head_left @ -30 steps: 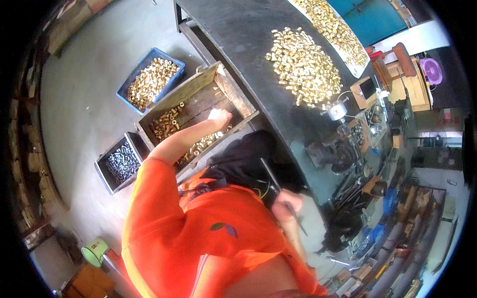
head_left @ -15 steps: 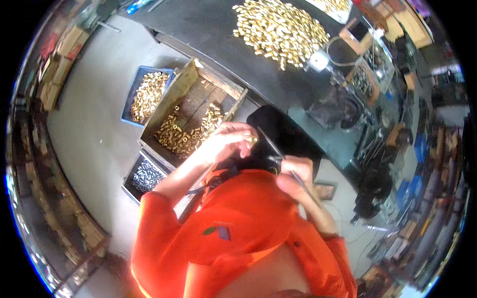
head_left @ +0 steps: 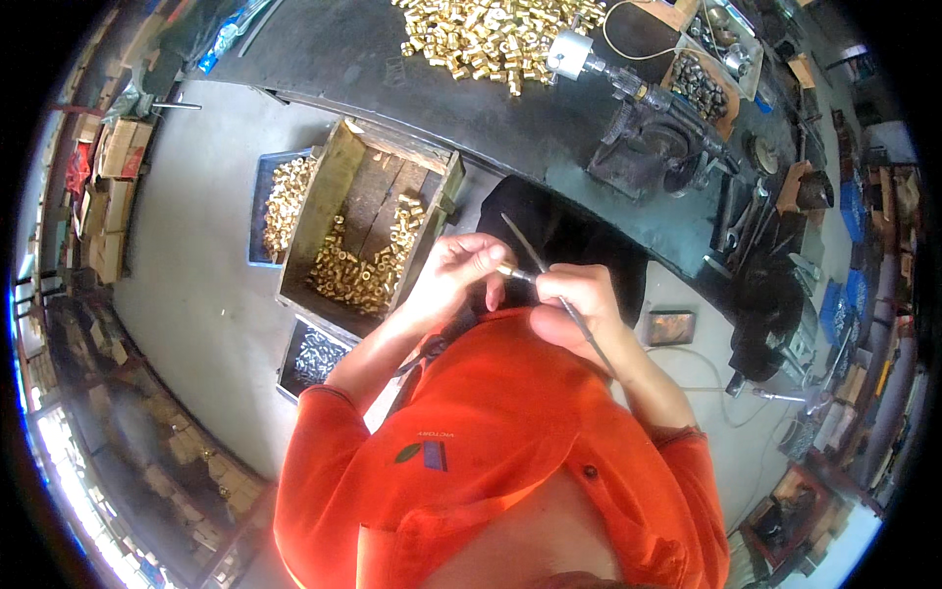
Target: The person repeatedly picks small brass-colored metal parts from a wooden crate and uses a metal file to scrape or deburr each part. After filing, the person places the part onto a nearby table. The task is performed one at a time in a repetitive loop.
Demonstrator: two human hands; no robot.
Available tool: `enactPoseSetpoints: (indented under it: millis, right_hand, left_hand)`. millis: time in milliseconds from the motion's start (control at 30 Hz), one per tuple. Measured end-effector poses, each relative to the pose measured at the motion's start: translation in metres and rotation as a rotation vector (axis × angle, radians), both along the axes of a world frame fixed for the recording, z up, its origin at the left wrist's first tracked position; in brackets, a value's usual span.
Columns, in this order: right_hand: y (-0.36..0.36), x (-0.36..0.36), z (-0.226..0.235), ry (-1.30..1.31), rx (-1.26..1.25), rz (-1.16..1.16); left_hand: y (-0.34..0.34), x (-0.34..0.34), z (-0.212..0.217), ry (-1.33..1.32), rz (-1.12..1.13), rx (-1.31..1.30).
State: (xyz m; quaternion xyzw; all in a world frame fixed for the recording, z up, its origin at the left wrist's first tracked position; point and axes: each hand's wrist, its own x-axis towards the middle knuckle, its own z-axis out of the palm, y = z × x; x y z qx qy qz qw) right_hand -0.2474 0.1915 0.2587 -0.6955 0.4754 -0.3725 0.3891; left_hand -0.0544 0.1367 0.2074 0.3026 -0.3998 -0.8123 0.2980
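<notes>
The left hand point(head_left: 459, 267) is nearly closed, thumb and fingers pinching a small gold-coloured metal fitting point(head_left: 504, 268) in front of the orange shirt point(head_left: 491, 393). The right hand point(head_left: 579, 299) is curled around a long, thin, dark metal rod point(head_left: 522, 238) that slants through its grip, and a short silvery metal piece point(head_left: 521, 277) runs from its fingers toward the fitting; whether the two touch is too small to tell. Beside the left forearm stands a rectangular brown wooden crate point(head_left: 334, 177) with loose gold-coloured fittings point(head_left: 355, 275) inside. Left of it is a blue plastic bin point(head_left: 261, 211) of similar parts, and nearer the person a dark box point(head_left: 287, 361) of small silvery pieces point(head_left: 319, 355). The black counter point(head_left: 334, 59) carries a heap of gold-coloured parts point(head_left: 481, 39)
</notes>
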Motion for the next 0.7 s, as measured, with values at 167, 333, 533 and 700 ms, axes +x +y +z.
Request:
enactPoseSetpoints:
  millis: [167,333,533,700]
  right_hand:
    - [0.004,0.003,-0.013,0.044,-0.06,-0.042]
    - [0.003,0.003,-0.014,0.022,-0.098,-0.077]
    - [0.003,0.004,-0.019,-0.093,0.011,-0.092]
    - [0.01,-0.014,-0.009,-0.057,-0.019,-0.069]
  left_hand:
    - [-0.005,-0.001,0.012,-0.121,-0.063,-0.259]
    - [-0.005,-0.007,0.014,0.012,-0.079,-0.246]
    - [-0.007,-0.01,0.013,0.034,-0.12,-0.207]
    - [-0.017,-0.006,-0.001,-0.489,0.077,-0.705]
